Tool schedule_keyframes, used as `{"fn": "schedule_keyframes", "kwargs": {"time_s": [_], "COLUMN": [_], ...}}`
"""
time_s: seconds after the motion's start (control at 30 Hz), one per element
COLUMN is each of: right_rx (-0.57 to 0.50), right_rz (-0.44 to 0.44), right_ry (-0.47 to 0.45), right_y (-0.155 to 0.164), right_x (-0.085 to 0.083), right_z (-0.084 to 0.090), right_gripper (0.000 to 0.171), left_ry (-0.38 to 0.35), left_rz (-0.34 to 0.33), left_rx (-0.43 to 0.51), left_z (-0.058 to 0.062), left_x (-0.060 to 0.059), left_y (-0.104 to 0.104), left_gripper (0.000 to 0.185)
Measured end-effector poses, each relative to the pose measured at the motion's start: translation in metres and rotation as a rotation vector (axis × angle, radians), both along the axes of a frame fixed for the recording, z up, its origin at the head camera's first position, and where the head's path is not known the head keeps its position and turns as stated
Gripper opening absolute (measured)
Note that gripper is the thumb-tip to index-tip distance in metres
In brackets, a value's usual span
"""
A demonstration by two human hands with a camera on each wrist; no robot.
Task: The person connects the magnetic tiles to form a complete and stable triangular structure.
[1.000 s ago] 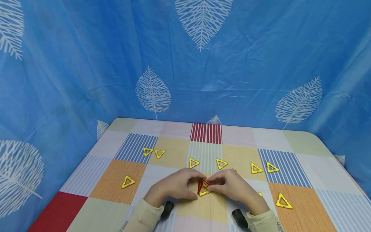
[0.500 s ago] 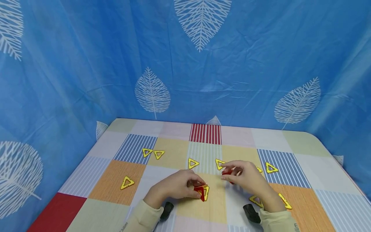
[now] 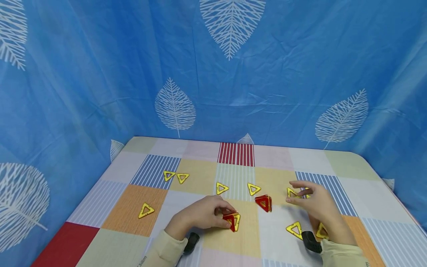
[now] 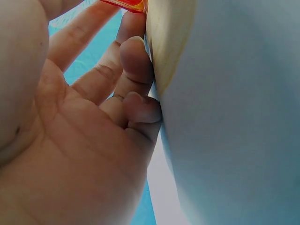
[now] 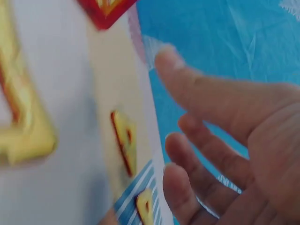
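My left hand [image 3: 207, 213] pinches a red triangular tile [image 3: 230, 219] between thumb and fingers, with a yellow triangle tile [image 3: 237, 222] right against it. In the left wrist view, the tile's red and orange corner [image 4: 131, 4] shows at the top edge beside the fingers. My right hand [image 3: 317, 200] holds nothing; its thumb and index finger are spread over a yellow triangle tile [image 3: 291, 193] at the right. Between the hands lies a small stack of red triangles [image 3: 263, 203], its red corner also visible in the right wrist view.
Several more yellow triangle tiles lie spread about, among them one at the left [image 3: 146, 210], one near the middle [image 3: 254, 189] and one by the right wrist [image 3: 294, 230]. A patchwork cloth [image 3: 186, 152] covers the table, with a blue leaf-print curtain [image 3: 267, 92] behind.
The right hand has left the left hand's side, carried the red triangles to the right, let go of them and moved further right. The left hand stays nearly still at its tiles.
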State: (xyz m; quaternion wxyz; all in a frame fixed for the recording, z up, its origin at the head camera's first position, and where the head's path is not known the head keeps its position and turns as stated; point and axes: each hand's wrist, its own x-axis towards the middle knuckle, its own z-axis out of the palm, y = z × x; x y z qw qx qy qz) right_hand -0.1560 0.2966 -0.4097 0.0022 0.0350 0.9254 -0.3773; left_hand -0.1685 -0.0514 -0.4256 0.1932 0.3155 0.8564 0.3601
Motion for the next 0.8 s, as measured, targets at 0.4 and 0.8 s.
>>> {"fn": "schedule_keyframes", "kwargs": {"time_s": [0.4, 0.8], "right_rx": [0.084, 0.138], "right_rz": [-0.062, -0.017], "right_ry": [-0.055, -0.059], "right_y": [0.014, 0.014], "right_x": [-0.003, -0.006], "right_z": [-0.014, -0.019], "right_gripper": [0.047, 0.043], "left_ry": [-0.010, -0.013], "left_rz": [-0.002, -0.001], "left_rx": [0.008, 0.010], "left_z": [-0.001, -0.001], "left_x": [0.000, -0.001], "left_y": [-0.001, -0.001], "left_gripper": [0.030, 0.031]}}
